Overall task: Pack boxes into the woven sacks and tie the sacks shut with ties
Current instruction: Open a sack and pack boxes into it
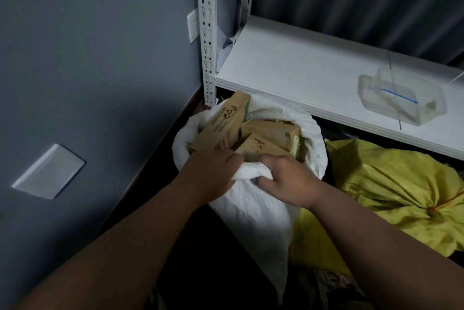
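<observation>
White woven sack (253,209) w/ open mouth, brown boxes (271,131) poking out, both hands (left (213,171), right (288,181)) gripping near rim

A white shelf (288,68) sticks out from a white metal post (208,33) full of little holes. On the shelf sits a clear plastic tub (404,96) with a thin blue stick (399,95) lying in it. The wall (88,58) is gray-blue with two white plates on it, a big one (49,171) low down and a small one (192,25) beside the post, and a dark curtain (364,3) hangs behind the shelf.
</observation>
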